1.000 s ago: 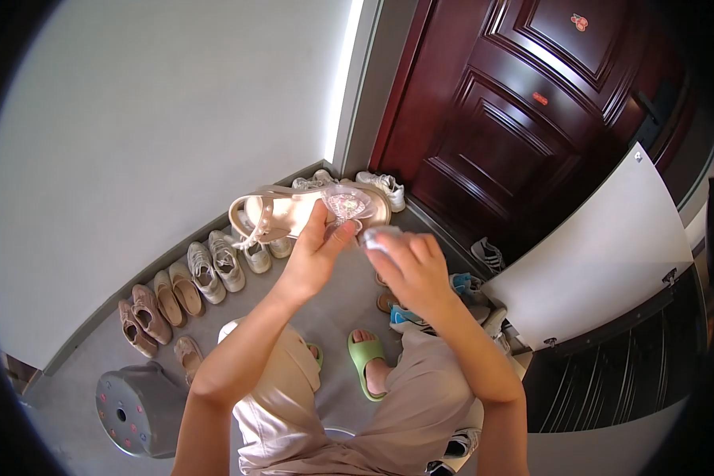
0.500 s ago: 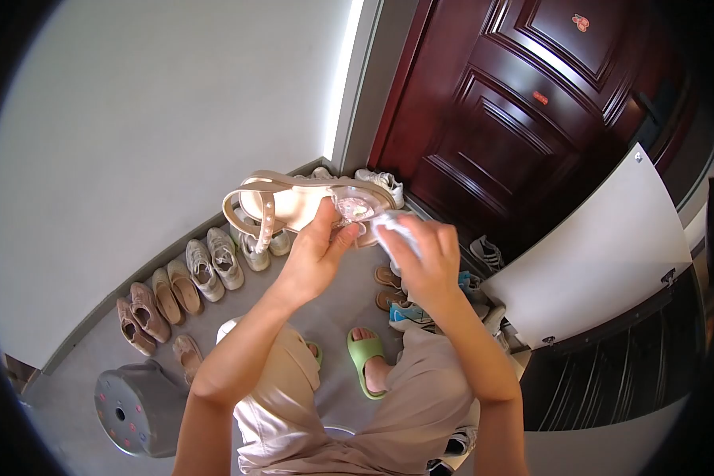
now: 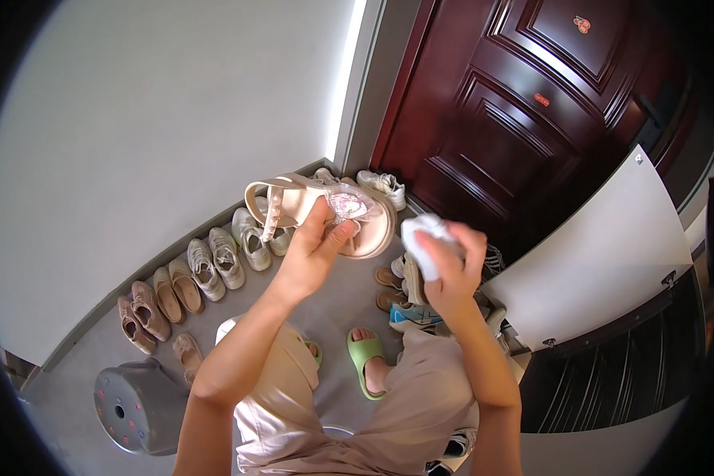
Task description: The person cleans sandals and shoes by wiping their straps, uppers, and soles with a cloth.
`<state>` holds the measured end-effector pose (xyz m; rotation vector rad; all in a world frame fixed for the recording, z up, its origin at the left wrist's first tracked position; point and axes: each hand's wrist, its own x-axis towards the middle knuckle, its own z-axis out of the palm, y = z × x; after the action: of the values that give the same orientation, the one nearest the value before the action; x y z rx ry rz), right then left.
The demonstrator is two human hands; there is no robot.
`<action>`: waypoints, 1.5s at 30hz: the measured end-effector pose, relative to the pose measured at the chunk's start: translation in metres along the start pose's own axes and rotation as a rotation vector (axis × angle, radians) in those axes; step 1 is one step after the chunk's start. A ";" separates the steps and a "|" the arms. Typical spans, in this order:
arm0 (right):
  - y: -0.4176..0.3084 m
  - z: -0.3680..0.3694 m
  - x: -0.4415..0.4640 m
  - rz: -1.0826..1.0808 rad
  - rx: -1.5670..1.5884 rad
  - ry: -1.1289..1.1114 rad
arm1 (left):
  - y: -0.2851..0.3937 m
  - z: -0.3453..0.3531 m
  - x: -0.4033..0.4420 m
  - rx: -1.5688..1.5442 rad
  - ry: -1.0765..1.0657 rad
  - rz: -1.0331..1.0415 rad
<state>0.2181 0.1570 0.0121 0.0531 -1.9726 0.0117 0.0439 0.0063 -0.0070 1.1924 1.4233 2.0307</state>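
Dark red panelled door (image 3: 523, 135) beyond far corner of grey floor (image 3: 337, 309). White cabinet flap (image 3: 595, 254) hanging open at floor's right edge. Row of pale shoes (image 3: 205, 274) along floor's wall-side edge. Grey rounded stool (image 3: 151, 408) near floor's left edge. Cream flat sandal (image 3: 297, 202) with beaded strap: raised above floor, toe pointing right. Left hand (image 3: 309, 258) gripping it, thumb over toe strap. Right hand (image 3: 456, 274): fingers closed on white soft-looking wad (image 3: 419, 240), just beside sandal's toe. Pink shiny ornament (image 3: 347, 206) on toe strap, next to left thumb.
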 end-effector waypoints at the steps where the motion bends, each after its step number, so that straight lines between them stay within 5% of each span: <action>1: -0.002 0.005 0.000 -0.109 -0.001 0.035 | 0.001 -0.001 0.000 0.001 -0.001 0.001; 8: -0.019 0.012 0.001 -0.415 -0.053 -0.167 | 0.008 -0.005 0.001 -0.151 0.024 -0.119; 14: -0.013 0.006 0.015 -0.127 0.024 0.018 | 0.016 -0.004 0.000 -0.169 -0.109 -0.175; 20: -0.007 0.011 0.015 0.103 0.131 -0.057 | 0.014 -0.011 0.001 -0.141 -0.169 -0.173; 26: -0.019 0.009 0.010 -0.177 0.200 -0.157 | 0.004 -0.008 0.003 -0.064 -0.056 -0.162; 31: -0.010 0.013 0.008 0.107 0.213 -0.102 | 0.005 -0.011 0.004 -0.111 -0.090 -0.150; 38: -0.027 0.012 0.010 -0.075 0.263 -0.155 | 0.006 -0.005 0.003 -0.053 -0.030 -0.139; 42: -0.012 0.019 0.010 0.165 0.234 -0.097 | 0.013 -0.006 0.002 -0.091 -0.024 -0.191; 45: -0.016 0.014 0.011 0.148 0.242 -0.117 | 0.012 -0.005 -0.001 0.043 -0.054 -0.111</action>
<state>0.2019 0.1406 0.0161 0.0668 -2.0793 0.3508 0.0429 -0.0023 0.0027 1.1500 1.4805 1.8884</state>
